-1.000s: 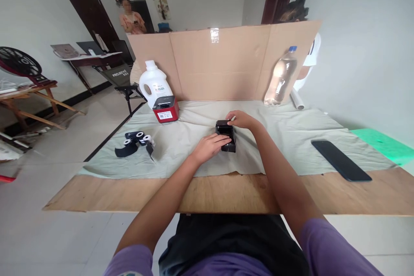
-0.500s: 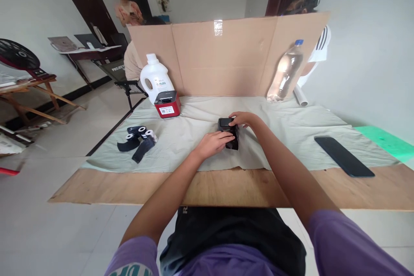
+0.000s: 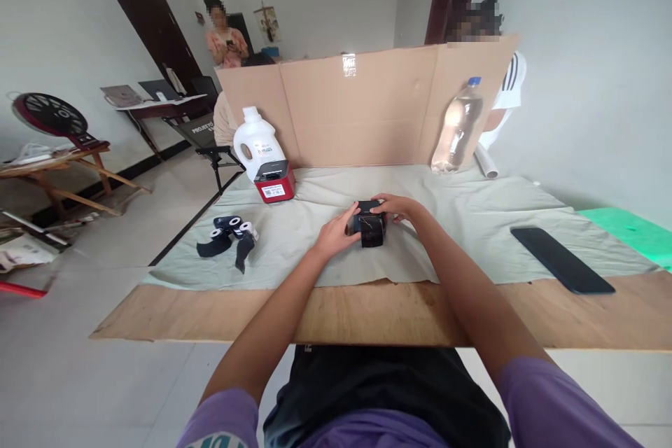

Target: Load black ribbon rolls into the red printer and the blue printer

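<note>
A small black box-shaped device [image 3: 372,222] sits on the cloth in front of me. A dark strip hangs over its near side. My left hand [image 3: 339,232] grips its left side, with the fingertips at the top edge and the thumb low. At the far right corner, my right hand [image 3: 395,206] holds it too, its thumb on top and its other fingers partly hidden behind. Over to the left lie several rolls of black-and-white paper or tape [image 3: 231,232] with loose dark ends.
A red and black box-shaped device [image 3: 276,187] stands before a white jug [image 3: 257,143]. A clear bottle [image 3: 459,127] leans against the cardboard screen [image 3: 362,115]. A phone [image 3: 561,260] lies at the right. Two people are beyond the screen.
My left hand has moved from across the device's front to its left side, uncovering the dark strip. My right hand stays at the far right corner. The camera view has shifted slightly.
</note>
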